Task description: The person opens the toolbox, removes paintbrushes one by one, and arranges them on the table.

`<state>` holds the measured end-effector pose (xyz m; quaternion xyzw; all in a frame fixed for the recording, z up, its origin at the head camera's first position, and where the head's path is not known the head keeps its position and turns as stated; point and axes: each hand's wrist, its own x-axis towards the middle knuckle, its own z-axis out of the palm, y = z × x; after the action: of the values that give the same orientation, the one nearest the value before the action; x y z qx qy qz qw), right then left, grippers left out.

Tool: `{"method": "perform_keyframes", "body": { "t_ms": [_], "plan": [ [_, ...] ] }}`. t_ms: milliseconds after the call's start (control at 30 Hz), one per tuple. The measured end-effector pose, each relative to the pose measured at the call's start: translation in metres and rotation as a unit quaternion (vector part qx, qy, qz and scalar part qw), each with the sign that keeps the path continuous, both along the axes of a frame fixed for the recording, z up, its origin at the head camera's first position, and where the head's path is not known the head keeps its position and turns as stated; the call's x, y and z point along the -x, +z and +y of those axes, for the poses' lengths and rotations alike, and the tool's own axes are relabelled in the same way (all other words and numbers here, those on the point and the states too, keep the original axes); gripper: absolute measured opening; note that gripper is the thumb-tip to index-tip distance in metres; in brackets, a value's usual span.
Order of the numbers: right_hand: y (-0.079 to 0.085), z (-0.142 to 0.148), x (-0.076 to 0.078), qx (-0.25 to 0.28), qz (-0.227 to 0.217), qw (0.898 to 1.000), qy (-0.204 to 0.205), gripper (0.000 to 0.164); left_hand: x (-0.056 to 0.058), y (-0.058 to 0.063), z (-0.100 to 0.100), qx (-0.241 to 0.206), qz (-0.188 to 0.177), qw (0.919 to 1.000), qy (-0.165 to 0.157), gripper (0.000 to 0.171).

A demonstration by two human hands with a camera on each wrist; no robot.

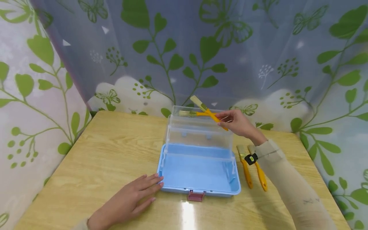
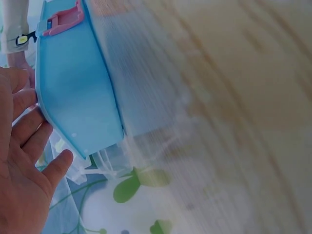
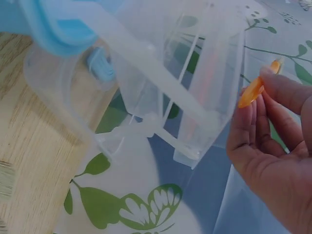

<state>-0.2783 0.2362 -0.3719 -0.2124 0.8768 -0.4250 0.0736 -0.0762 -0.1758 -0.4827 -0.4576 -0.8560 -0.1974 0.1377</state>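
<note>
My right hand (image 1: 238, 124) pinches the orange handle of a flat paintbrush (image 1: 212, 115) between thumb and fingers. Its pale bristles tilt up and left above the clear tiered trays (image 1: 198, 137) of a blue box (image 1: 198, 172). A second paintbrush (image 1: 186, 113) lies level at the top tray, crossing behind the held one. In the right wrist view, the orange handle (image 3: 252, 92) shows at my fingertips, beside the clear trays. With fingers extended, my left hand (image 1: 130, 199) touches the box's front left corner; the left wrist view shows those fingers along the blue wall (image 2: 78, 87).
Two more orange-handled paintbrushes, one nearer the box (image 1: 246, 171) and one farther right (image 1: 261, 175), lie on the wooden table (image 1: 123, 140) under my right forearm. A pink latch (image 1: 196, 195) hangs at the box's front. A leaf-patterned curtain (image 1: 178, 48) stands behind the table.
</note>
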Motion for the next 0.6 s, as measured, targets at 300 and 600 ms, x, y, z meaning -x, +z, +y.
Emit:
{"method": "perform_keyframes", "body": {
  "t_ms": [300, 600],
  "plan": [
    [0.005, 0.006, -0.006, 0.012, -0.026, 0.999, -0.028, 0.032, 0.002, 0.002, 0.001, -0.010, 0.012, 0.9999, -0.005, 0.044],
    [0.001, 0.012, -0.016, 0.013, -0.042, 0.998, -0.036, 0.033, 0.000, -0.001, 0.000, -0.009, 0.001, 0.9999, -0.007, 0.044]
  ]
}}
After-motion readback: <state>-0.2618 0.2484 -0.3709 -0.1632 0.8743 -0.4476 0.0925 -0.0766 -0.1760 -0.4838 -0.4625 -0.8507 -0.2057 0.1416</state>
